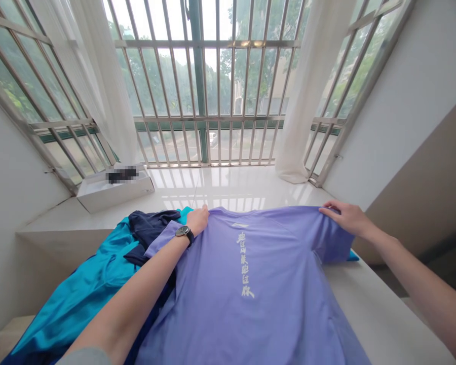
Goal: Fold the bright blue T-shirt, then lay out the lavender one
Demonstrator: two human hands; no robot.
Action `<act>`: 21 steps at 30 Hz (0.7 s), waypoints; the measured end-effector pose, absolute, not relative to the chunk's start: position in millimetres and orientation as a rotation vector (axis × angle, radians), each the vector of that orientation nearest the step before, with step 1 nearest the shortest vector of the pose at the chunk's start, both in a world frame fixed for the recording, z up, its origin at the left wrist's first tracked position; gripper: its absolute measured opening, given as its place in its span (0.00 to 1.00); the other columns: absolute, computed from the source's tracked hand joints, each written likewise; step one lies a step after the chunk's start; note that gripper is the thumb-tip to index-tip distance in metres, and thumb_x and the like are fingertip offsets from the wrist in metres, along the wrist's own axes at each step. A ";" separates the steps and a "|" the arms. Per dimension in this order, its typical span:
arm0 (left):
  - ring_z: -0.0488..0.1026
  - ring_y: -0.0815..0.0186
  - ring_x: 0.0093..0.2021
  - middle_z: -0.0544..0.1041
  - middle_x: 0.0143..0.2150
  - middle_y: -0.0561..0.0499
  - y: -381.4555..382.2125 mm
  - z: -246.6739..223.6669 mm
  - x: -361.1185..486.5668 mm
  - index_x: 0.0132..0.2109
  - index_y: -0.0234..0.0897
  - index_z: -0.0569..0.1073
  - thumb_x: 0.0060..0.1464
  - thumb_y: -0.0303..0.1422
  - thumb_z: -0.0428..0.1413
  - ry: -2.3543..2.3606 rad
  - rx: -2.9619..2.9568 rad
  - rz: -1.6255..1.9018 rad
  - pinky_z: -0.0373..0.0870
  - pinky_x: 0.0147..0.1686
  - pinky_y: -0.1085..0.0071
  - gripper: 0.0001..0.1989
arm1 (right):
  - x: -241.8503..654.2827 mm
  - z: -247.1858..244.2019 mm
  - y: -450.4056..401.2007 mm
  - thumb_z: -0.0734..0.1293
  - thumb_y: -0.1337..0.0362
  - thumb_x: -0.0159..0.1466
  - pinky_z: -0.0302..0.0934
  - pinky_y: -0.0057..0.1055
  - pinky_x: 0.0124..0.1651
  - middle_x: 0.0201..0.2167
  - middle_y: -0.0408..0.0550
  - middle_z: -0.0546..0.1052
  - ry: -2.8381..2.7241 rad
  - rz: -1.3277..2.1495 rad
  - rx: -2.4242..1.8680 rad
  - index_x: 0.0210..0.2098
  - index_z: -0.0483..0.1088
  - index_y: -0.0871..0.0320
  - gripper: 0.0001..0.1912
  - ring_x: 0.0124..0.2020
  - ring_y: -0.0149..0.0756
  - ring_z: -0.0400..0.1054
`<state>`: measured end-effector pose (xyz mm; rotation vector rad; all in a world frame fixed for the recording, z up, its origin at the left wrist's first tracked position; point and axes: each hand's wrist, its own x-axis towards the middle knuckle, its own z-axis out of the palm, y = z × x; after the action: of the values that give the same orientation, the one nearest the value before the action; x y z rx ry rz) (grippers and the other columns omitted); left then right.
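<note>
A purple T-shirt [281, 263] with white lettering down its middle is spread over the white window ledge, its collar edge toward the window. My left hand [198, 220], with a black-strapped watch on the wrist, is closed on the shirt near the left side of the collar. At the right shoulder, the fingers of my right hand [344, 215] pinch the fabric, and the right sleeve hangs below them. The left sleeve lies partly behind my left wrist.
Teal clothing [87, 284] and a dark navy garment [152, 228] are heaped at the left. A white box [116, 191] sits on the ledge [228, 187] at the back left. Barred windows and white curtains [298, 111] stand behind.
</note>
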<state>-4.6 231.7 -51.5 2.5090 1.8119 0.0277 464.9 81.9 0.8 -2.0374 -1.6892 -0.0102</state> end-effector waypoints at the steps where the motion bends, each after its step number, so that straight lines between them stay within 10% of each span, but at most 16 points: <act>1: 0.76 0.52 0.48 0.78 0.44 0.37 235.0 -51.3 -4.1 0.53 0.34 0.65 0.67 0.33 0.42 1.836 2.504 0.042 0.69 0.41 0.63 0.13 | 469.0 0.2 89.3 0.63 0.49 0.59 0.62 0.37 0.40 0.31 0.50 0.79 -1.670 -0.041 -2.080 0.33 0.73 0.53 0.16 0.37 0.46 0.73; 10: 0.59 0.49 0.65 0.62 0.65 0.35 205.6 -40.8 18.7 0.64 0.34 0.58 0.61 0.32 0.50 1.702 2.704 0.175 0.59 0.60 0.56 0.25 | 454.5 -34.0 75.7 0.60 0.56 0.64 0.63 0.41 0.47 0.48 0.60 0.76 -1.672 -0.408 -2.147 0.47 0.71 0.59 0.18 0.50 0.50 0.69; 21: 0.42 0.34 0.70 0.48 0.73 0.35 132.9 -77.7 68.2 0.70 0.40 0.53 0.60 0.57 0.43 1.204 2.621 -0.044 0.44 0.61 0.32 0.39 | 382.5 -81.9 -77.5 0.62 0.46 0.62 0.69 0.36 0.35 0.36 0.49 0.79 -1.556 0.190 -2.096 0.40 0.72 0.52 0.18 0.31 0.41 0.74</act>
<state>68.2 132.9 -77.7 2.6211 1.2036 -0.0438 382.5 -77.5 -81.9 -2.0960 -1.5565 0.1899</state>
